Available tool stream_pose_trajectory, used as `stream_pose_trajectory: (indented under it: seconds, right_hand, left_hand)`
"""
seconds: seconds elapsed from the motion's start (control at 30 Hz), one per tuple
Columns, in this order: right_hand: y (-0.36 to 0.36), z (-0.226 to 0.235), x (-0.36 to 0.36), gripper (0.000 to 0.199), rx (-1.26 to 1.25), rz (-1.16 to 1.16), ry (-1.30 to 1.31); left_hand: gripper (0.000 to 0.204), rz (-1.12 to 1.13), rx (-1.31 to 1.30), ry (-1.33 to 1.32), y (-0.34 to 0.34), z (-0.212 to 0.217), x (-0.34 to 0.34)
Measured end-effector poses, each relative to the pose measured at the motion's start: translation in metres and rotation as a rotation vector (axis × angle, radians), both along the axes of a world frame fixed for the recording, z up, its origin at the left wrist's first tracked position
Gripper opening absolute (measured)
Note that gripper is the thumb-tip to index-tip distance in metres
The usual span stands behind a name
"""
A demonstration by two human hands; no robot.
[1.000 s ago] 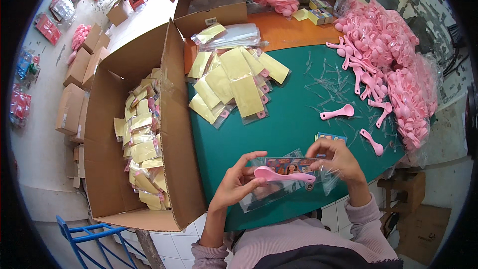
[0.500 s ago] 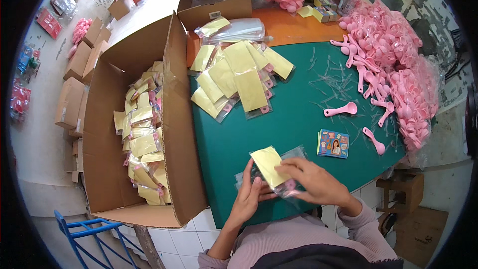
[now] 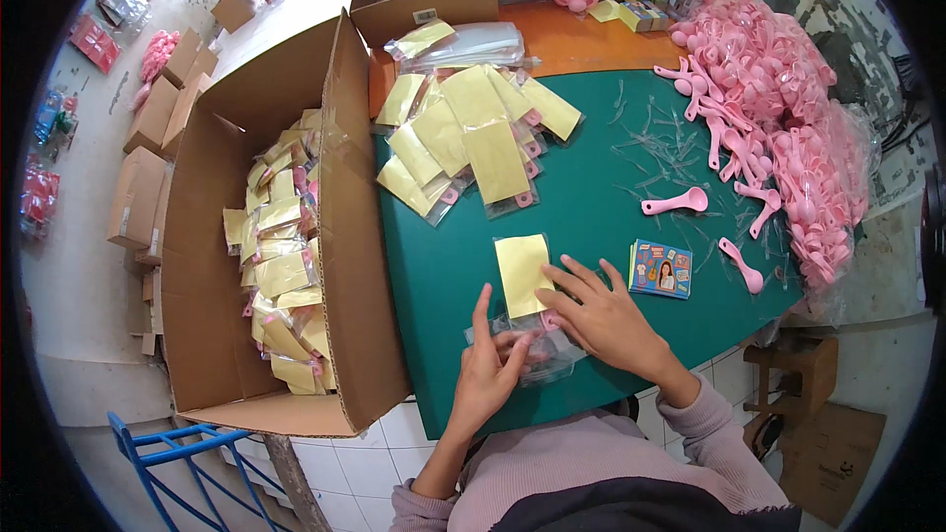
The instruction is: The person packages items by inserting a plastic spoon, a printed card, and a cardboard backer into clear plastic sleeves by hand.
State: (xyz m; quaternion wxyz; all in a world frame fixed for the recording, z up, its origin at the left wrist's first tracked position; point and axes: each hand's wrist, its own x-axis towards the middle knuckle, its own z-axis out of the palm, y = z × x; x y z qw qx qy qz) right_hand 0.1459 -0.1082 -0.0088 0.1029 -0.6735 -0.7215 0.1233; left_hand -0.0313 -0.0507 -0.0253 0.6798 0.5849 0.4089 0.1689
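Observation:
A clear plastic packet with a yellow card [image 3: 522, 274] lies flat on the green table [image 3: 591, 187] near its front edge; a pink spoon shows through its lower end. My left hand [image 3: 488, 369] presses the packet's lower end with thumb and fingers. My right hand [image 3: 603, 315] lies flat, fingers spread, on the packet's right side. A small stack of colourful printed cards [image 3: 661, 269] sits just right of my right hand. Two loose pink spoons [image 3: 676, 204] [image 3: 741, 265] lie beyond it.
A pile of finished yellow packets [image 3: 473, 138] lies on the table's far left. An open cardboard box [image 3: 197, 236] on the left holds several more packets. A heap of pink spoons [image 3: 778, 118] fills the right. Cartons and bags stand on the floor at left.
A second ago both hands held the packet with the pink spoon up in the air. They have since turned it yellow side up and laid it on the table.

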Motion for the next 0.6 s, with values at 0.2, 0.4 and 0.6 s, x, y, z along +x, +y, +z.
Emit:
stream_pose_trajectory:
  seconds: [0.2,0.4,0.6]
  right_hand:
    - [0.004,-0.011,-0.009,0.039,0.093,-0.122,-0.060]
    - [-0.008,0.006,-0.025,0.029,0.079,0.019,0.340]
    - [-0.001,-0.002,-0.035,0.020,0.043,0.070,0.409]
  left_hand:
    - [0.060,-0.036,-0.096,-0.050,-0.008,-0.007,-0.014]
    - [0.050,0.036,-0.201,-0.089,-0.009,0.001,-0.019]
    - [0.048,0.023,-0.037,-0.059,-0.008,0.001,-0.019]
